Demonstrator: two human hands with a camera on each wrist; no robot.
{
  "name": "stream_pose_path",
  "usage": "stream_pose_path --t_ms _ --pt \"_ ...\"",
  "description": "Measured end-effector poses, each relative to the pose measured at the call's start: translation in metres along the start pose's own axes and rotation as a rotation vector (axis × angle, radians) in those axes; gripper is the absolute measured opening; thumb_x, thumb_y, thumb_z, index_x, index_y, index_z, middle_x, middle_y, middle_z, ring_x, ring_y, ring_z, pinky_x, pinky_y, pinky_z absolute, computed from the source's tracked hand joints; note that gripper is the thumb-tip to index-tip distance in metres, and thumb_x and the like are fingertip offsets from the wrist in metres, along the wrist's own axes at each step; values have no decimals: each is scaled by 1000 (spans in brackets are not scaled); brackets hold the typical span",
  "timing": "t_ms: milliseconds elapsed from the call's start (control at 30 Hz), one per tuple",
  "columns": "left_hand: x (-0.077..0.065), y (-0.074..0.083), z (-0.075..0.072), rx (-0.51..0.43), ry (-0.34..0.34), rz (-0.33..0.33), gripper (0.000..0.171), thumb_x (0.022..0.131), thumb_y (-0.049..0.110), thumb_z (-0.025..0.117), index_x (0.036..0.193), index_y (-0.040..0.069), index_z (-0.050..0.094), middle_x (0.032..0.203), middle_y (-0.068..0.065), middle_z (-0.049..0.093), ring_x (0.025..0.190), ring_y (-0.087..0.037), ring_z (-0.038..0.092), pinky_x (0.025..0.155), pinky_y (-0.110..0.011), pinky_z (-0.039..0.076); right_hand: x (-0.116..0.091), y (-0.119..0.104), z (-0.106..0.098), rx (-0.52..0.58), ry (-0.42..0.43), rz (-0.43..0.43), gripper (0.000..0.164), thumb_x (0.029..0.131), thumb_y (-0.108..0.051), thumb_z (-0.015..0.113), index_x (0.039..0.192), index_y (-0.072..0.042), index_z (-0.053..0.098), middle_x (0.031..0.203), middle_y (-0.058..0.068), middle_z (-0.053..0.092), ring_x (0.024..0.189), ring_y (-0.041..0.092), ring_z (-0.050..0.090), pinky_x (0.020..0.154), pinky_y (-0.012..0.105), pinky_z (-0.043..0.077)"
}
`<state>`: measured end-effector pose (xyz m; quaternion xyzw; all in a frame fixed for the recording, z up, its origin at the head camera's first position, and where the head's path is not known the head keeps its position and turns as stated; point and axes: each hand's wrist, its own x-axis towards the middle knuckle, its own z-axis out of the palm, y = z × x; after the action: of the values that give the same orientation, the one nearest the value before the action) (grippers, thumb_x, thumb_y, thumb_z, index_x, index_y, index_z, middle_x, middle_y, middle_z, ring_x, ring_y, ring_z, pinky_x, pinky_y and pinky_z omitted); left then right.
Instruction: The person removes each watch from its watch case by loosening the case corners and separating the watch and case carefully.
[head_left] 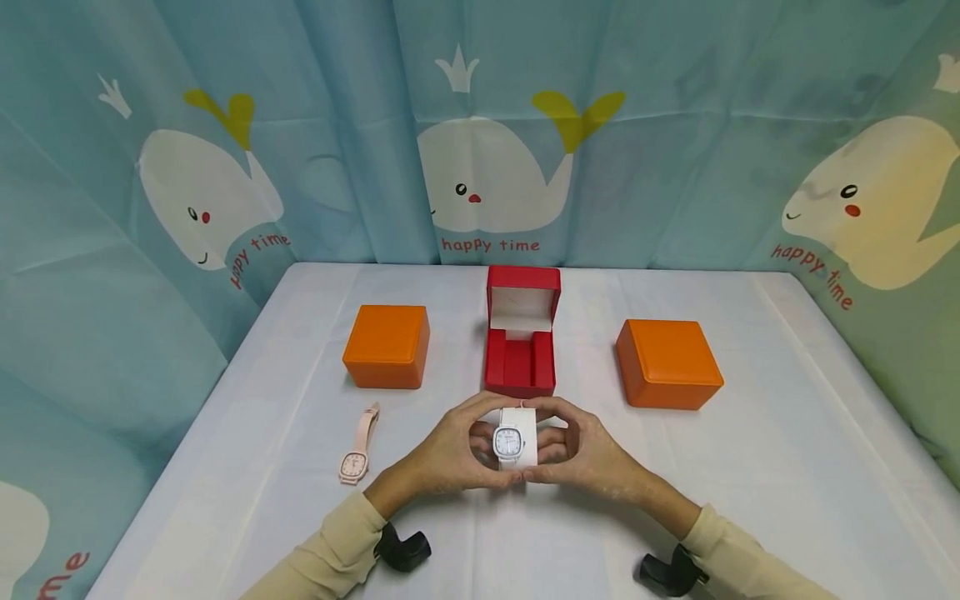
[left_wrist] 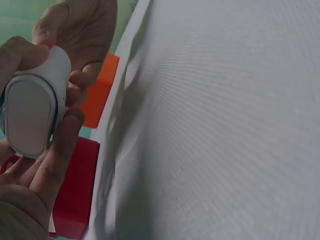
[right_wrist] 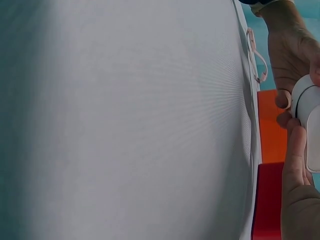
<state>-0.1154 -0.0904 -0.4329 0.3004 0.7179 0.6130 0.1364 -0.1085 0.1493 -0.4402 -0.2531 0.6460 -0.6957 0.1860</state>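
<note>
1. Head view: fingers of my left hand (head_left: pixel 447 450) and right hand (head_left: pixel 598 451) grasp the white watch (head_left: pixel 508 442) on its cushion (head_left: pixel 530 450) between them.
2. I should squeeze evenly so it sits straight.

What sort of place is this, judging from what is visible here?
Probably a small indoor filming corner: a whale-print curtain hangs around a white-covered table, and a black camera sits at each wrist.

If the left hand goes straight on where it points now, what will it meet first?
Beyond the watch it holds, the left hand would probably meet the right hand first; the two look touching or almost so, though depth is unclear.
</note>
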Motion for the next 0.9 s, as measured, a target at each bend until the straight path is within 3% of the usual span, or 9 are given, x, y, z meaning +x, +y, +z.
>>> stream_pose_path --t_ms 267,433,667,900 --pt "-1 -1 1 32 15 11 83 70 0 93 143 8 53 136 -5 51 89 -17 70 79 -34 59 -1 1 0 -7 -20 -30 72 77 8 84 137 0 45 118 26 46 92 30 69 82 41 58" --pt "-2 -1 1 31 30 11 82 70 3 94 141 5 53 134 -6 51 87 -17 71 78 -34 60 -1 -2 -2 -33 -25 2 71 77 7 85 131 2 39 121 25 51 93 31 70 82 42 59" --pt "-4 -4 -2 -76 40 -16 79 70 -10 89 140 -1 54 136 -12 49 97 -21 69 83 -36 58 -4 -10 -10 -24 12 31 70 77 10 83 131 3 39 124 26 50 96 34 70 83 38 59" --pt "-4 -3 -1 17 47 -16 73 73 -5 89 138 0 57 140 -8 51 94 -21 66 81 -34 59 -3 -9 -11 -26 34 51 70 79 8 83 133 1 39 130 25 47 97 35 70 83 41 59"
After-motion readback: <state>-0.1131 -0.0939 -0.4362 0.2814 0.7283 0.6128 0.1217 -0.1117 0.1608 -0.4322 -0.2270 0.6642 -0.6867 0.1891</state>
